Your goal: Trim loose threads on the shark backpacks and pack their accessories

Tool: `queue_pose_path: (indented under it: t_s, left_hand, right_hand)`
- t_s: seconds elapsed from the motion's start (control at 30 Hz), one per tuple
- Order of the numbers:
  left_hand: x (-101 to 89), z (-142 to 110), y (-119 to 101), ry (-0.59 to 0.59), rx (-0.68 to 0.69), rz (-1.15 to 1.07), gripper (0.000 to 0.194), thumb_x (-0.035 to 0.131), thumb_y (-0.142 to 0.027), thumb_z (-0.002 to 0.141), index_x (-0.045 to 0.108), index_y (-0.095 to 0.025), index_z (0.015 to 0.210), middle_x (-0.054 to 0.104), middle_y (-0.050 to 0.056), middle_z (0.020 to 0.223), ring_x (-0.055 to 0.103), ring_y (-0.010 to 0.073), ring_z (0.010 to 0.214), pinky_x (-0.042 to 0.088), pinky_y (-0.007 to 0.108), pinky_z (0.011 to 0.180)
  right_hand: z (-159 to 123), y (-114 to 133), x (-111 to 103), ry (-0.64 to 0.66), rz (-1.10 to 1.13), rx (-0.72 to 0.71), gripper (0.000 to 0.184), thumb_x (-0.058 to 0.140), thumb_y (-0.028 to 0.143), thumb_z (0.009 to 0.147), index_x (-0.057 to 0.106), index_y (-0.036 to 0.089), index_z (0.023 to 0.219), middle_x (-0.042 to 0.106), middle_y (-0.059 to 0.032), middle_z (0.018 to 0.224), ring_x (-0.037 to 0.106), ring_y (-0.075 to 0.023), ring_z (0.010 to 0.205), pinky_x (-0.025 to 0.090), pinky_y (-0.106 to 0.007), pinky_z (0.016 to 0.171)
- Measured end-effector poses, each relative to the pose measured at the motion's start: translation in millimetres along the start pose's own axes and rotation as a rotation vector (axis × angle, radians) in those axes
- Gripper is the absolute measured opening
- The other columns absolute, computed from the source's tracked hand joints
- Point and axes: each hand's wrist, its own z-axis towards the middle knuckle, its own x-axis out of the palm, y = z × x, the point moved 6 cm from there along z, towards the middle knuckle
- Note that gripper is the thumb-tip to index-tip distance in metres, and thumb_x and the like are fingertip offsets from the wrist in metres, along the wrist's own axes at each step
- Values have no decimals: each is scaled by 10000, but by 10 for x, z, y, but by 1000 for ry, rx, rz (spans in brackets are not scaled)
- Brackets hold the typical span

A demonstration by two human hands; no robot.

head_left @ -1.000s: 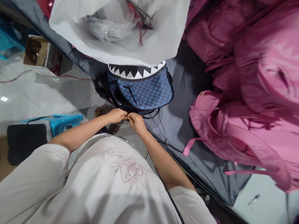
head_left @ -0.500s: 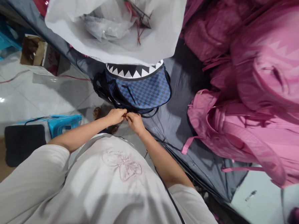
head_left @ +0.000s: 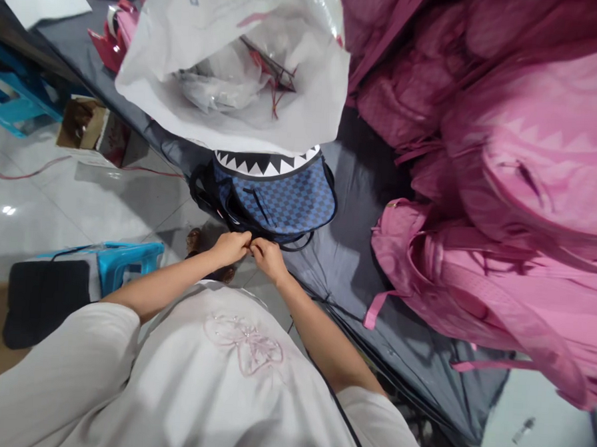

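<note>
A blue checkered backpack (head_left: 300, 200) with a black-and-white tooth pattern lies on the grey cloth-covered table (head_left: 355, 180). At its near edge my left hand (head_left: 232, 248) and my right hand (head_left: 269, 257) meet, fingertips pinched together. What they hold between them is too small to make out. A black loop of the backpack shows just beyond my right hand. Over the backpack's far part stands an open white bag (head_left: 303, 127) with clear plastic packets (head_left: 220, 89) and thin red cords inside.
Pink backpacks (head_left: 515, 288) are piled along the right. At left on the tiled floor are a blue stool (head_left: 131, 261) with a dark pad (head_left: 47, 300), an open carton (head_left: 90, 129) and another blue stool (head_left: 22, 105). A white box (head_left: 538, 423) sits at lower right.
The view has shifted, so most things sit slightly lower in the picture. Both hands stay pinched together at the backpack's near edge, with little visible change.
</note>
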Motion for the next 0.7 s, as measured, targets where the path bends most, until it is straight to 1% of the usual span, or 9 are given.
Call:
queue_pose_path:
  t_s: [0.13,0.2,0.27,0.33,0.43,0.5,0.57,0.63,0.7]
  left_hand:
    - [7,-41,-11,30,3,8,142,536,-230,939,678,-233,945,746,28,914,703,202,894,462,255,735]
    - [-17,-43,2,10,-35,26,139,537,-240,939,675,-224,928,745,39,917,702,210,905,467,264,746]
    - [-42,-38,-4,-16,-65,36,139,561,-282,936,661,-220,1008,744,51,974,699,223,938,474,276,758]
    - [-43,-35,-34,-2,-61,34,177,562,-305,943,647,-238,1083,746,38,994,703,216,946,475,269,750]
    - [-28,-42,-78,40,-48,46,161,519,-273,963,670,-247,1010,753,27,930,713,214,921,468,265,734]
    - [-37,-49,-86,24,-62,64,161,516,-280,963,667,-225,972,753,51,950,712,235,940,469,282,749]
    - [-45,-53,-93,0,-66,70,171,547,-325,953,646,-220,1045,750,64,1009,708,247,969,471,290,761]
    - [-26,-54,-107,13,-46,64,196,555,-336,950,634,-242,1103,753,45,1010,711,234,964,470,277,743]
    - [-1,-52,-118,36,-30,62,170,522,-304,964,655,-261,1061,758,25,968,716,219,944,467,266,732]
  right_hand:
    - [3,-11,-20,-38,68,11,159,481,177,887,617,195,807,685,-42,827,613,-179,789,416,-283,786]
    - [2,-12,-28,-58,107,24,159,479,197,880,613,200,796,685,-39,807,617,-179,771,427,-287,781]
    - [0,-17,-44,-79,148,40,164,466,225,881,602,203,791,682,-37,797,620,-178,758,438,-287,767]
    - [-5,-32,-69,-103,188,64,169,457,268,888,597,206,816,684,-40,811,626,-179,758,451,-284,749]
    - [-13,-65,-97,-134,231,101,180,461,331,883,593,207,873,680,-41,820,632,-183,749,461,-286,721]
    - [-17,-84,-105,-150,251,118,192,460,356,873,582,208,873,668,-39,807,625,-185,734,460,-291,708]
    - [-22,-95,-108,-163,271,125,204,451,374,870,571,210,861,663,-41,809,621,-186,741,460,-294,710]
    - [-28,-101,-107,-169,292,124,210,448,388,866,564,212,861,662,-38,806,620,-184,742,461,-293,709]
    - [-33,-107,-103,-170,310,121,208,448,391,859,556,214,862,653,-30,775,615,-179,716,463,-290,693]
